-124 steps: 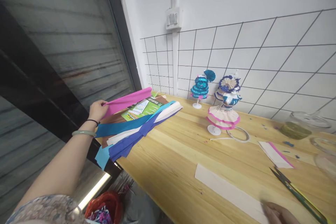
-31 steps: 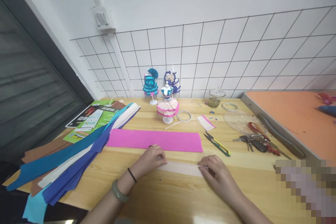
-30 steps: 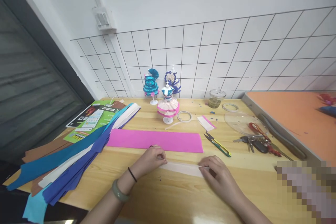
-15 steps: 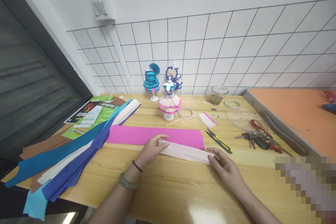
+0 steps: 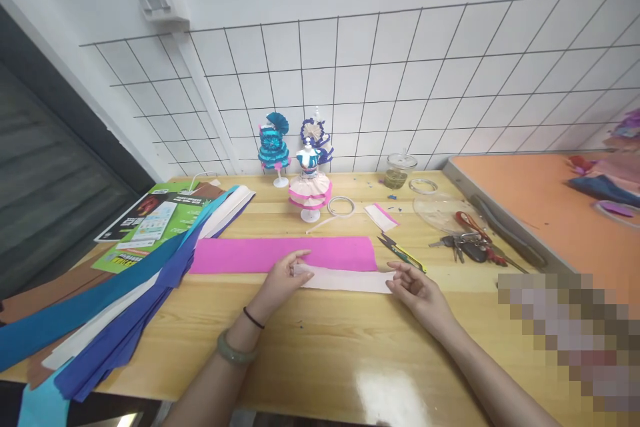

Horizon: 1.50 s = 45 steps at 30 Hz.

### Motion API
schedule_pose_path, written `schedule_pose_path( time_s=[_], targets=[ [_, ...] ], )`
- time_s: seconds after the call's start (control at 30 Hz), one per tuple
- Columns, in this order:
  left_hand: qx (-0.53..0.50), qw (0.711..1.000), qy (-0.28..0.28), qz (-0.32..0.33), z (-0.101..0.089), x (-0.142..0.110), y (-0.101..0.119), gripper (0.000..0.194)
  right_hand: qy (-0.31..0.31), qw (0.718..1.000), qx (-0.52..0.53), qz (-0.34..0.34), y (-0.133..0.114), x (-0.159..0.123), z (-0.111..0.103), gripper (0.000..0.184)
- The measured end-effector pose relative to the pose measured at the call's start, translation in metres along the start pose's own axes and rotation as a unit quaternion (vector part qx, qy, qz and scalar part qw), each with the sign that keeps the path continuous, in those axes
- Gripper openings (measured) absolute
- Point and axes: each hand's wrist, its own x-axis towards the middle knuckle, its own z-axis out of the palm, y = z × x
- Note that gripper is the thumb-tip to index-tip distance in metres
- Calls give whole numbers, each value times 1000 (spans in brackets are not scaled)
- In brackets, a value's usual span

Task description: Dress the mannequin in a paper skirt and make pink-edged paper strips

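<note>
A pale, almost white strip of crepe paper (image 5: 345, 279) stretches between my two hands, just above the table. My left hand (image 5: 287, 275) pinches its left end between thumb and fingers. The strip's right end is in my right hand (image 5: 417, 291), thumb against fingertips. Behind the strip lies a wide pink crepe paper piece (image 5: 280, 253), flat and partly covered by my left fingers. Yellow-green thread snips (image 5: 403, 253) rest just beyond my right hand. A small dress form (image 5: 310, 180) in a pale, pink-edged paper skirt stands farther back.
Long blue, white and brown paper strips (image 5: 125, 280) fan out at left, beside green leaflets (image 5: 150, 220). Two more dressed forms, one teal (image 5: 273, 150), stand by the wall grid. Keys (image 5: 465, 247), a lidded glass jar (image 5: 397, 173) and an orange-topped surface (image 5: 540, 207) are at right.
The camera view has turned slightly right, so things sit farther left. My right hand has raised its end of the pale strip, which now runs nearly level along the pink paper's near edge.
</note>
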Motion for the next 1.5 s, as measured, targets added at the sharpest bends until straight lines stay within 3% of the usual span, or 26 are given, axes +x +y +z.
schedule_pose_path(
  time_s=[0.53,0.87,1.1,1.5],
  targets=[
    [21,999,32,22,-7,4,-18,50,-31,999,-8,14,-3,-1,-1,42],
    [-8,1000,-4,-11,-3,1,-13,51,-41,998,-49,-10,9,1,-1,42],
    [-32,999,10,-3,-5,2,-14,51,-55,998,-14,9,12,3,-2,43],
    [-34,999,13,-11,-6,4,-14,46,-37,997,-71,9,5,-1,-1,42]
  ],
)
